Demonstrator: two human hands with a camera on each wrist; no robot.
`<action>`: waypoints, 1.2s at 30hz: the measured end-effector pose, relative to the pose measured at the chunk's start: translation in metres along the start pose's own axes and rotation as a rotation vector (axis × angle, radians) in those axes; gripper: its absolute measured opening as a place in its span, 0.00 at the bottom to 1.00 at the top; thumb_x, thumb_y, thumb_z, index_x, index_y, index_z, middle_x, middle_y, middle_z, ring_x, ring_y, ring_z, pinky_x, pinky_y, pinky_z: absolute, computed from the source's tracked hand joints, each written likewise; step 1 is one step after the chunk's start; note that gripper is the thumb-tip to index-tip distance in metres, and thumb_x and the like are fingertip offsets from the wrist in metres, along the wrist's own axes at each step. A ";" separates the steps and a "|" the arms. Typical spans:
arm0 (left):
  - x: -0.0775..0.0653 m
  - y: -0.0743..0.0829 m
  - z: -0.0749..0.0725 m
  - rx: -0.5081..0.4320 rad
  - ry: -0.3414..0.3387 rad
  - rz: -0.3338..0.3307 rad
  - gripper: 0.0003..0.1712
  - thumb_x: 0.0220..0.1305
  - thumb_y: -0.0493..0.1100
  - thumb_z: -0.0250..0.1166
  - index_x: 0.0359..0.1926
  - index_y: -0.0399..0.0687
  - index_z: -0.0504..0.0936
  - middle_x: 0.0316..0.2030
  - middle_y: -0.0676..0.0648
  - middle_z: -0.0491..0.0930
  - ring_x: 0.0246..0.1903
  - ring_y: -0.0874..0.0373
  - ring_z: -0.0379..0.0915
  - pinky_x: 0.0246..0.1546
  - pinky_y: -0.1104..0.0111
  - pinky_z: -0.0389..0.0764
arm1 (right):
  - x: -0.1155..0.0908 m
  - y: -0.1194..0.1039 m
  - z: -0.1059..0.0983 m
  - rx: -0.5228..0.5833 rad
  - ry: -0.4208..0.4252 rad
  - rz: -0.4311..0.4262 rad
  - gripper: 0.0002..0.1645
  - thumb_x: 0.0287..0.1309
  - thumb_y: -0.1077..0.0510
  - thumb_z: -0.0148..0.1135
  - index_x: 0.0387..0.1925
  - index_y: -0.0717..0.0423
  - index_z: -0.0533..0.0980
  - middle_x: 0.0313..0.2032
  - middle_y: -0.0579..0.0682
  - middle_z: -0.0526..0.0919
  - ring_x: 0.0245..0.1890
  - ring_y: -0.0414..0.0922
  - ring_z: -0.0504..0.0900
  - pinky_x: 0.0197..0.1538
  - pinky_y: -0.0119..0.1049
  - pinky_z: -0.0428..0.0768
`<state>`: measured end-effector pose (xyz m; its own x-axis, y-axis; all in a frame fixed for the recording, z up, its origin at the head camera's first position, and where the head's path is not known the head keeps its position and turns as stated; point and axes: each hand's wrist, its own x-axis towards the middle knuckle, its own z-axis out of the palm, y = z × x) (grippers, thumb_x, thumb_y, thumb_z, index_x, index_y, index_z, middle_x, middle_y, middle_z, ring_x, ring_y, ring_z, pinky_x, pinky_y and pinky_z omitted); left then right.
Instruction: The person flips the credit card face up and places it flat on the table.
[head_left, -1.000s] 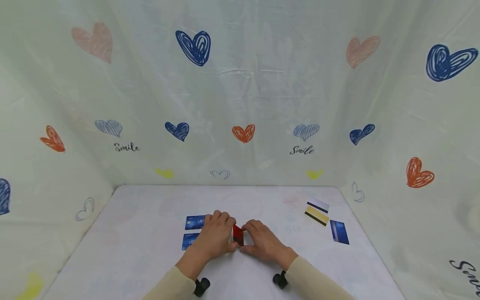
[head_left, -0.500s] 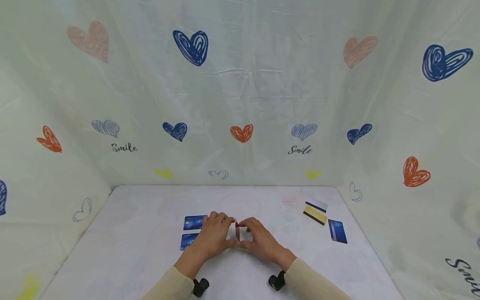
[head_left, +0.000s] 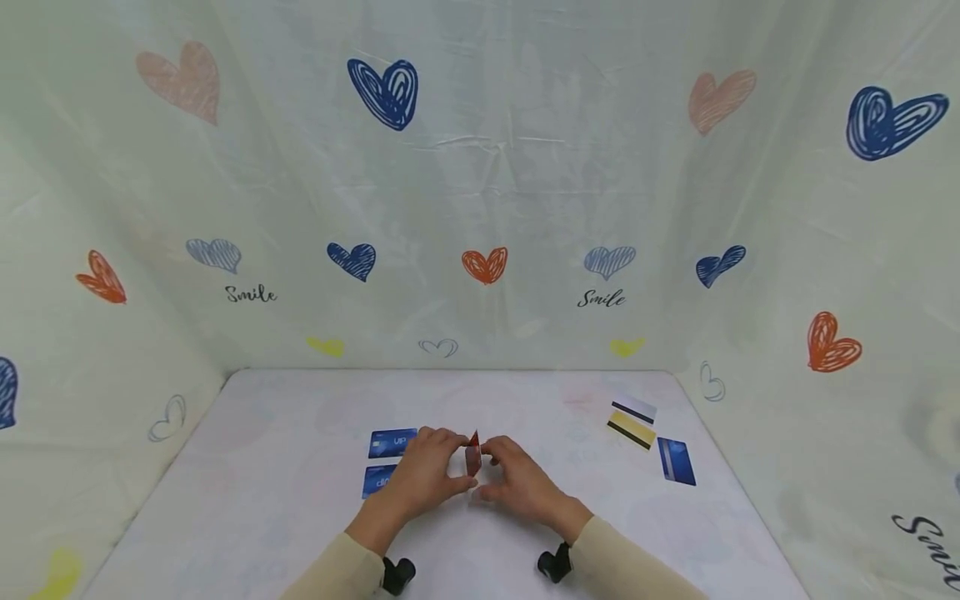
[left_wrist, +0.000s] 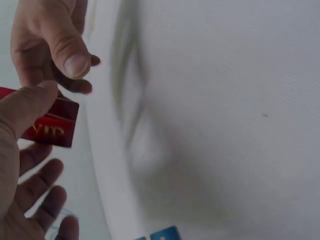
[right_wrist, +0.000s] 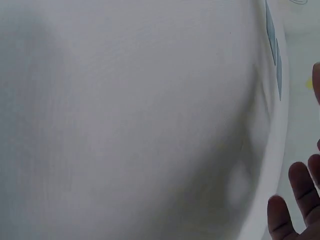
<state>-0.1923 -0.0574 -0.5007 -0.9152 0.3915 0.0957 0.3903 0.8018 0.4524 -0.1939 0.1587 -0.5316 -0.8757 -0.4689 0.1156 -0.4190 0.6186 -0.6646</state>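
A red card (head_left: 473, 458) is held up off the table, nearly edge-on in the head view. My left hand (head_left: 426, 467) pinches it; in the left wrist view its thumb lies across the card's face, beside gold "VIP" lettering (left_wrist: 47, 131). Close on the other side is my right hand (head_left: 521, 479), its index fingertip by the card's edge and its thumb apart from the card. Whether that fingertip touches is unclear. In the right wrist view, some right-hand fingers (right_wrist: 304, 187) are spread. Two blue cards, one marked VIP (head_left: 386, 443) and another below (head_left: 377, 481), lie left of my left hand.
On the white table (head_left: 300, 533), at the right, lie a white card (head_left: 636, 408) with a black stripe, a yellow striped card (head_left: 632, 430) and a blue card (head_left: 677, 462). A heart-printed curtain (head_left: 480, 183) hangs behind the table.
The red card has turned from facing the head camera to nearly edge-on and tilted. The right thumb, close to the card half a second ago, now stands clear of it.
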 end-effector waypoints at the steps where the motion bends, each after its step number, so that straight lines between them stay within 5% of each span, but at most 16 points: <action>1: 0.000 -0.002 0.000 0.013 0.005 -0.017 0.34 0.57 0.56 0.81 0.61 0.47 0.83 0.57 0.46 0.85 0.59 0.46 0.73 0.66 0.42 0.75 | -0.001 -0.001 -0.003 -0.046 0.003 0.008 0.32 0.62 0.50 0.76 0.64 0.52 0.75 0.62 0.48 0.77 0.55 0.49 0.81 0.60 0.47 0.81; 8: -0.003 -0.009 0.004 0.217 0.056 -0.109 0.38 0.51 0.56 0.84 0.59 0.46 0.80 0.52 0.44 0.86 0.53 0.46 0.75 0.59 0.43 0.79 | -0.001 -0.010 -0.020 -0.430 0.054 -0.061 0.41 0.59 0.42 0.78 0.69 0.50 0.73 0.63 0.50 0.78 0.63 0.50 0.77 0.65 0.54 0.77; 16: -0.001 -0.010 0.012 0.310 0.083 -0.073 0.40 0.48 0.56 0.86 0.60 0.47 0.81 0.53 0.43 0.85 0.55 0.45 0.75 0.55 0.44 0.78 | 0.005 -0.014 -0.015 -0.671 0.077 -0.185 0.45 0.55 0.36 0.78 0.68 0.52 0.74 0.61 0.50 0.79 0.60 0.49 0.77 0.59 0.48 0.78; 24: -0.002 -0.007 0.018 0.345 0.095 -0.033 0.40 0.48 0.56 0.86 0.60 0.48 0.82 0.53 0.43 0.84 0.55 0.45 0.74 0.56 0.43 0.77 | 0.004 -0.002 -0.008 -0.766 0.159 -0.246 0.35 0.55 0.40 0.79 0.59 0.51 0.79 0.51 0.46 0.82 0.47 0.44 0.77 0.46 0.38 0.77; 36: -0.004 -0.017 0.026 0.397 0.132 -0.009 0.40 0.52 0.58 0.83 0.60 0.43 0.82 0.53 0.43 0.84 0.55 0.45 0.74 0.56 0.46 0.77 | 0.007 0.006 -0.003 -0.716 0.109 -0.181 0.33 0.58 0.41 0.77 0.59 0.51 0.78 0.49 0.47 0.80 0.46 0.43 0.75 0.47 0.38 0.76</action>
<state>-0.1924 -0.0609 -0.5317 -0.9138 0.3428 0.2176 0.3666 0.9270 0.0794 -0.2034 0.1614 -0.5325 -0.7816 -0.5599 0.2750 -0.5798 0.8147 0.0111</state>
